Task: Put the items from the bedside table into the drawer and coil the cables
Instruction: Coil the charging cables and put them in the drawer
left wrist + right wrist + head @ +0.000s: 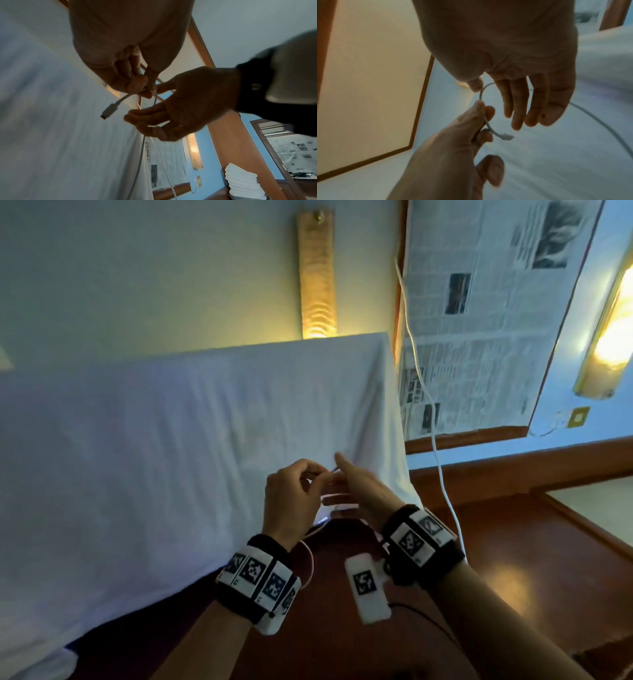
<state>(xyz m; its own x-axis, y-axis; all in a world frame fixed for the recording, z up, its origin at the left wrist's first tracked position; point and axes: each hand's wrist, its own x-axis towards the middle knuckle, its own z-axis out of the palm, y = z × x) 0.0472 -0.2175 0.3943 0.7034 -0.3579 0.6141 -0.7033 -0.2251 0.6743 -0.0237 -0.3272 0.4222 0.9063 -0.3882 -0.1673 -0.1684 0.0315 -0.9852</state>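
Note:
A white cable hangs down the wall at the right and comes to both hands, held up in front of the bed. My left hand pinches the cable just behind its plug, between thumb and fingertips. The plug sticks out free below that pinch. My right hand is beside it with fingers straight. The cable arcs from the pinch past the right thumb, behind those fingers, and out the far side. It also lies across the right fingers. The drawer is not in view.
A bed under a white sheet fills the left and middle. Dark wood lies below and to the right of my hands. A newspaper-covered panel and lit wall lamps are behind. Folded white towels are stacked at the right.

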